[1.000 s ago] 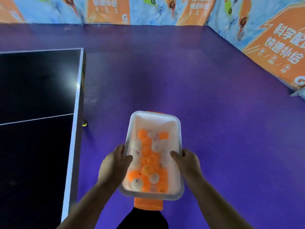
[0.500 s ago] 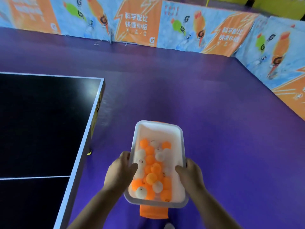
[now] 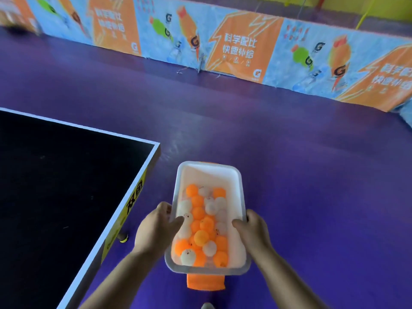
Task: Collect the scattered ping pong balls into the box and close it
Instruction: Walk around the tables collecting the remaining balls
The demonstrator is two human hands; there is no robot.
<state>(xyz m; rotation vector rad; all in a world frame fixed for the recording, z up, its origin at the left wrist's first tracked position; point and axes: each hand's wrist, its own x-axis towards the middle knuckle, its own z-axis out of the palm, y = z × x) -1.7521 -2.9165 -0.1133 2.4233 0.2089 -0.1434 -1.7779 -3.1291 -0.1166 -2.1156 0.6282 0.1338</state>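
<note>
Table tennis table: black top with white edge line, filling the left; its near-right corner lies just left of the box.
Left hand: fingers clamped on the box's left long wall, thumb hooked over the rim and inside, touching a white ball.
Box: translucent white rectangular tub, lid off, held above the purple floor at centre, long axis running near to far.
Ping pong balls: orange and white, heaped in the near two-thirds of the box; far end bare.
Orange lid: under the box, projecting past its near end.
Right hand: fingers closed on the right long wall, thumb over the rim.
Barrier panels: orange-and-blue printed boards along the far edge of the floor.
</note>
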